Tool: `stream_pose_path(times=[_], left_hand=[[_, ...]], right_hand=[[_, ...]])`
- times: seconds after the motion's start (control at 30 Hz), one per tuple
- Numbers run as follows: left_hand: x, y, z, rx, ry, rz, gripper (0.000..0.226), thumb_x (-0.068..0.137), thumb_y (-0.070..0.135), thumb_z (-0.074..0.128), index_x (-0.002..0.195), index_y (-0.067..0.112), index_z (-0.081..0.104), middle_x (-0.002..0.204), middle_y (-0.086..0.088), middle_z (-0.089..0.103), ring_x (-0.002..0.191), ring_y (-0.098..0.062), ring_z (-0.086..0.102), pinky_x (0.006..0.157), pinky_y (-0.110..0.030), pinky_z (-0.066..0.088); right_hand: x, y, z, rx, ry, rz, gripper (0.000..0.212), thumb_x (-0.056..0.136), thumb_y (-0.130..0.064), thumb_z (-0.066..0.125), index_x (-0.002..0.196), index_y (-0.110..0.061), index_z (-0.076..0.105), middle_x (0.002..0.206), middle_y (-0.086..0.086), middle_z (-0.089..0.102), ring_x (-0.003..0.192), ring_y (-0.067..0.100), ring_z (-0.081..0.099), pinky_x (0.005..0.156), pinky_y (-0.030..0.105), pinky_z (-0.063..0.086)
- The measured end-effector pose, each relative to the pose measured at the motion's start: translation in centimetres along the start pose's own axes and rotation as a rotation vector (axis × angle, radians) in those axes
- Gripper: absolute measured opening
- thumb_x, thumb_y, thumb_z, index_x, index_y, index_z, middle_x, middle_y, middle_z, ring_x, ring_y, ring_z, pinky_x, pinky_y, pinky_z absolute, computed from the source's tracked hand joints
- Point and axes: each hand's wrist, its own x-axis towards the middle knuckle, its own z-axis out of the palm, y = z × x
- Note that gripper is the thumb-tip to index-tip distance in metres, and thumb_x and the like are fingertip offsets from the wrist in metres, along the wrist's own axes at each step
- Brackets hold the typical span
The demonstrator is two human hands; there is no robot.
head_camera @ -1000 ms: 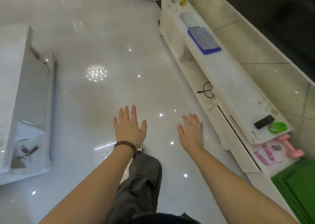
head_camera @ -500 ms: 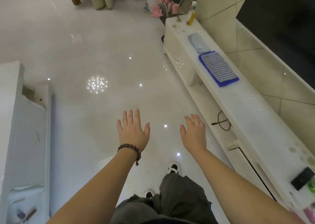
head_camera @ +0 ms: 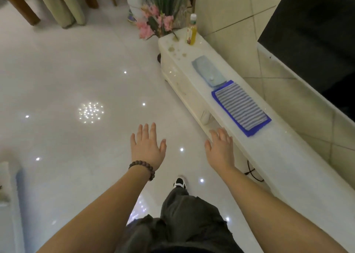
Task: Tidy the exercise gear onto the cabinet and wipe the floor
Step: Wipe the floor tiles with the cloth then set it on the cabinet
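Both our left hand [head_camera: 147, 147] and right hand [head_camera: 220, 149] hang flat and spread, holding nothing, so we judge the step is fetching a wiping cloth: reach the right hand up-frame to the blue striped cloth [head_camera: 241, 107] on the counter [head_camera: 284, 156] at centre right and pinch its near edge. No exercise gear shows; the bottle [head_camera: 191, 31] label at upper centre is unreadable.

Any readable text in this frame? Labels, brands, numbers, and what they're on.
Nothing legible.
Bottle on the cabinet: has a printed label, too small and blurred to read.
Striped cloth, grey-blue cloth: no print visible.
Dark screen: blank.
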Motion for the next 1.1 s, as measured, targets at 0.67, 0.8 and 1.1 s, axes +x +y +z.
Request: stream_pose_path(times=[0.67, 0.8, 1.1], left_hand=[[48.0, 5.0, -6.8, 0.167, -0.187, 0.506, 0.066, 0.098, 0.048, 0.026, 0.153, 0.017, 0.004, 0.160, -0.007, 0.010, 0.148, -0.023, 0.004, 0.120, -0.042, 0.007], [56.1, 5.8, -6.8, 0.245, -0.268, 0.630, 0.066, 0.099, 0.046, 0.027, 0.153, 0.016, 0.004, 0.160, -0.008, 0.010, 0.148, -0.023, 0.004, 0.120, -0.043, 0.007], [68.1, 13.8, 4.2, 0.277, -0.401, 0.792, 0.064, 0.099, 0.042, 0.031, 0.152, 0.016, 0.006, 0.160, -0.010, 0.007, 0.147, -0.025, 0.002, 0.119, -0.044, 0.008]], right_hand=[[36.4, -9.0, -0.5, 0.146, 0.099, 0.484, 0.043, 0.097, -0.029, 0.049, 0.136, -0.011, 0.047, 0.148, 0.015, 0.037, 0.140, 0.029, 0.027, 0.114, 0.045, 0.027], [41.8, -10.1, 0.1, 0.228, 0.111, 0.656, 0.045, 0.099, -0.032, 0.044, 0.140, -0.015, 0.041, 0.152, 0.011, 0.030, 0.142, 0.026, 0.022, 0.115, 0.046, 0.026], [52.4, -2.8, 8.0, 0.328, 0.138, 0.861, 0.043, 0.098, -0.032, 0.046, 0.138, -0.017, 0.042, 0.148, 0.009, 0.035, 0.139, 0.026, 0.027, 0.113, 0.042, 0.031]])
